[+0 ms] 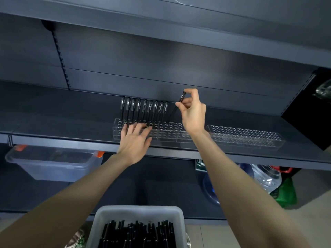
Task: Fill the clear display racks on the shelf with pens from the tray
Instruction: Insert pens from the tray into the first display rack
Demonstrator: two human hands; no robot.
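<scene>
Item 1 — right hand [192,111]: thumb and forefinger pinch a black pen [181,98] near its capped top, the other fingers loosely curled. I read the high grip as leaving the barrel free, so the tip can be steered into a hole. The pen leans, its lower end down and left of the hand, at the back row of the near display rack [166,135]. Whether the tip has entered a hole I cannot tell.

Item 2 — left hand [134,138]: fingers straight and spread, flat on the rack's top, gripping nothing. I judge it steadies the light rack against the push.

Item 3: standing pens [145,108], one upright row in the back holes, just beyond the left hand's fingertips and left of the right hand. The held pen looks bound for the next hole to their right.

Item 4: second display rack [245,136], right of the right hand on the same shelf [53,126], no pens in it.

Item 5: tray [100,222], below both wrists and nearest me, holding the loose pens [138,235].
</scene>
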